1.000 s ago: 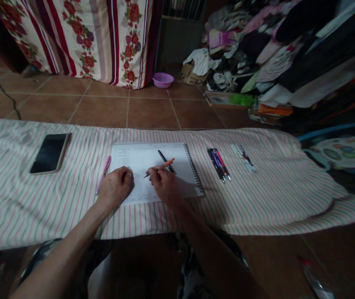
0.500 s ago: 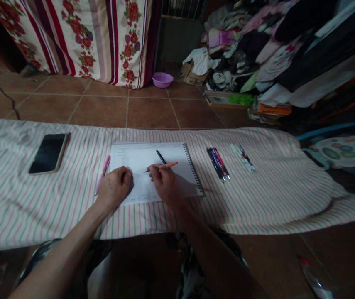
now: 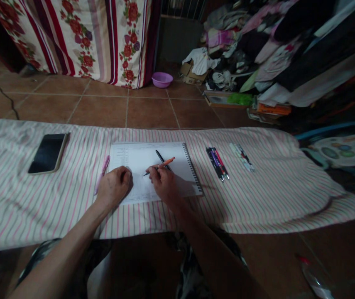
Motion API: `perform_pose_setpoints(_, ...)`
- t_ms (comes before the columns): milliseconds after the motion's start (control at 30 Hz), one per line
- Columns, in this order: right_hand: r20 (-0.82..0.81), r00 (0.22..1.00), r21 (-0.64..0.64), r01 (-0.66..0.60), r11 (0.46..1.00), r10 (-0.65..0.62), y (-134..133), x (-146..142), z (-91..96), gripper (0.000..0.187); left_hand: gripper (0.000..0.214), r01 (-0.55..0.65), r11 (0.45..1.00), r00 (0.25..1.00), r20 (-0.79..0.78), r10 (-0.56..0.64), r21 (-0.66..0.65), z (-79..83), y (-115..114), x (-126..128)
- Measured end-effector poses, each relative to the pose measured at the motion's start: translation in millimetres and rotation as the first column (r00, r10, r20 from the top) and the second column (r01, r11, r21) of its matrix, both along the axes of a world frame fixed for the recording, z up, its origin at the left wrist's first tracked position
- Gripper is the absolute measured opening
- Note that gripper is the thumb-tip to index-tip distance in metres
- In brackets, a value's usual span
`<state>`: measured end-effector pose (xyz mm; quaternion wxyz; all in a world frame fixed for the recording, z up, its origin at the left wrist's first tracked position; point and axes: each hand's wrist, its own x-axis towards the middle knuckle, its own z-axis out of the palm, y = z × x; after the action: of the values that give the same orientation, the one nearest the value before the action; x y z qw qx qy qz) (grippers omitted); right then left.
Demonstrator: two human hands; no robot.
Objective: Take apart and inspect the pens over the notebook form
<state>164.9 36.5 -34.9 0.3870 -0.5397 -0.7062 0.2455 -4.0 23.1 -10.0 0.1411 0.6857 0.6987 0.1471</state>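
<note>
My right hand (image 3: 164, 181) grips an orange pen (image 3: 166, 162) with a dark front end, its tip down at the page of a spiral notebook (image 3: 180, 182). Just behind that hand a black pen (image 3: 159, 155) lies across the page, its near end hidden by my fingers and the orange pen. My left hand (image 3: 115, 185) rests as a loose fist on the notebook's left edge, with nothing showing in it. Beside it on the cloth, a pink-purple pen (image 3: 106, 164) lies partly behind the hand. Faint print shows along the page's left and lower edges.
A striped cloth (image 3: 277, 187) covers the low table. A phone (image 3: 48, 153) lies at the left. Right of the notebook are several dark, purple and red pens (image 3: 217, 163) and a group of pale pens (image 3: 242, 157). A purple basin (image 3: 162, 79) stands on the tiled floor beyond.
The orange pen's tip has shifted slightly left and toward me on the page, and the pen is tilted more steeply. My left hand has stayed in place.
</note>
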Motion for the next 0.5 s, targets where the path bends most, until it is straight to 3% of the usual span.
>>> perform_pose_setpoints(133,0.017,0.999,0.036,0.041,0.998,-0.042,-0.1,0.6,0.0,0.032,0.029,0.004,1.000,1.000,0.002,-0.004,0.003,-0.9,0.0,-0.5)
perform_pose_setpoints(500,0.020,1.000,0.056,-0.005,0.998,0.003,-0.2,-1.1,-1.1,0.032,0.028,0.003,1.000,1.000,0.011,-0.003,0.013,-2.0,-0.1,-1.1)
